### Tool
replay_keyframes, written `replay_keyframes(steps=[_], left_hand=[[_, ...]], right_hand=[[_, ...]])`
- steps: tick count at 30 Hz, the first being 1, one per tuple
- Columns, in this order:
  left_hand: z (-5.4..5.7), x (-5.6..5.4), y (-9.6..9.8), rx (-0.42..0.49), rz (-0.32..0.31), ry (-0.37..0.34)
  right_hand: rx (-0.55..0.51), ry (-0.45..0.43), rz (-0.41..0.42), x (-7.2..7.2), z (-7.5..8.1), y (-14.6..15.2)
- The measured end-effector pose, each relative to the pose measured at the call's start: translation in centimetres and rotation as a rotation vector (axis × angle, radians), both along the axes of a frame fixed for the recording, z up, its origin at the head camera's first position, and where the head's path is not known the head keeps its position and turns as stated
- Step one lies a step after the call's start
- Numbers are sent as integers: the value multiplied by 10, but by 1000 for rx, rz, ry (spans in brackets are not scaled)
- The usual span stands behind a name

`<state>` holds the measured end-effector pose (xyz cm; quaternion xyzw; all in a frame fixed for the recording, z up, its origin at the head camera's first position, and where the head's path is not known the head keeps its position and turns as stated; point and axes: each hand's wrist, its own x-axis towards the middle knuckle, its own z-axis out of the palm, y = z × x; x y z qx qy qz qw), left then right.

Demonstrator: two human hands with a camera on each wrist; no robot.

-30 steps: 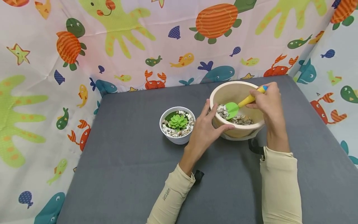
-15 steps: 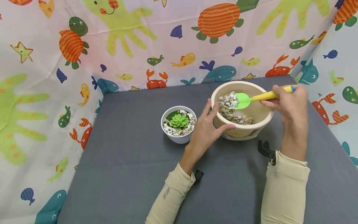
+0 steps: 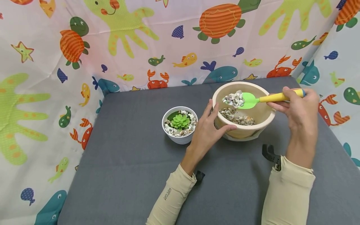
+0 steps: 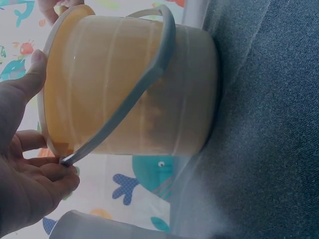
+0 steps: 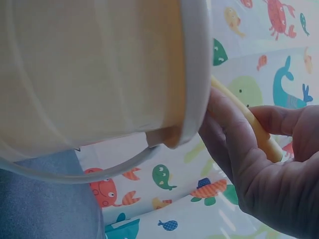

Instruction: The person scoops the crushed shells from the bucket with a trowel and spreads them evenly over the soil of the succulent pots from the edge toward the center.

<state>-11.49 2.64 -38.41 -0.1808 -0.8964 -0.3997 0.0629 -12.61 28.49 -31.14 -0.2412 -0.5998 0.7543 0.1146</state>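
Note:
My right hand (image 3: 302, 109) grips the yellow handle of a toy shovel (image 3: 248, 100), whose green blade carries a heap of small pebbles or shells (image 3: 234, 99) over the mouth of a cream bucket (image 3: 239, 133). More of the same bits (image 3: 239, 118) lie on the bucket's bottom. My left hand (image 3: 204, 132) holds the bucket's near-left rim, thumb and fingers apart. In the left wrist view the fingers curl at the rim by the end of the grey bail handle (image 4: 132, 99). The right wrist view shows thumb and fingers around the yellow shovel handle (image 5: 249, 112); the bucket hides the blade there.
Just left of the left hand stands a white pot (image 3: 180, 140) with a green succulent (image 3: 180, 121) amid pebbles. Both containers stand on a grey cloth-covered table (image 3: 135, 162). A cloth printed with sea animals (image 3: 126, 31) hangs behind and at both sides.
The shovel has risen from inside the bucket with a load and shifted right, now nearly level above the mouth. The right hand moved right with it; the left hand stays put.

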Motion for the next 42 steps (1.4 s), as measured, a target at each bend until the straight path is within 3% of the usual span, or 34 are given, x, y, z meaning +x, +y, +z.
replay_keyframes(steps=[18, 24, 29, 42], left_hand=[[-5, -1, -11, 13, 6, 36], [-4, 1, -20, 18, 25, 113], [1, 3, -30, 22, 58, 183], [4, 9, -61, 105, 150, 194]], right_hand=[[-59, 135, 34, 8, 8, -11], [-82, 159, 59, 8, 11, -18], [-93, 191, 73, 9, 13, -24], [-75, 189, 132, 10, 18, -42]])
